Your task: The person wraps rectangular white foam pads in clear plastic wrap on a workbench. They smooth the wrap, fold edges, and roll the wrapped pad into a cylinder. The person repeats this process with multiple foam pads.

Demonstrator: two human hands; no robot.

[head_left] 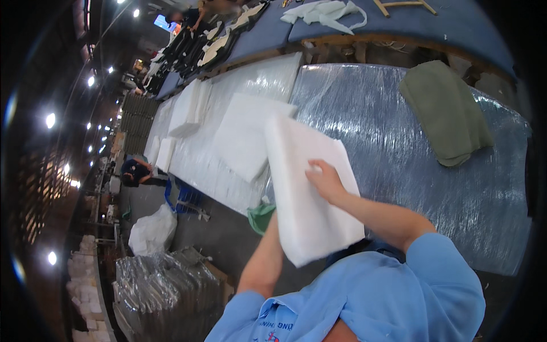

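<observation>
A thick white pad (307, 199), soft like foam or wadding, is held tilted in front of my body. My right hand (326, 181) is on its broad face, fingers bent and drawn together against the surface. The left forearm (264, 259) reaches up behind the pad's left edge, and the pad hides my left hand and its fingers. Beside that wrist is a piece of green cloth (261, 217), partly covered. Flat white sheets (250, 134) lie just beyond the pad, on a plastic-wrapped surface.
A plastic-wrapped blue surface (359, 97) bears folded olive fabric (447, 114). White blocks (187, 111) stand farther left. Plastic-wrapped stacks (165, 290) and a white sack (152, 231) are at the lower left. One person (137, 171) bends at the left; another is at the far tables.
</observation>
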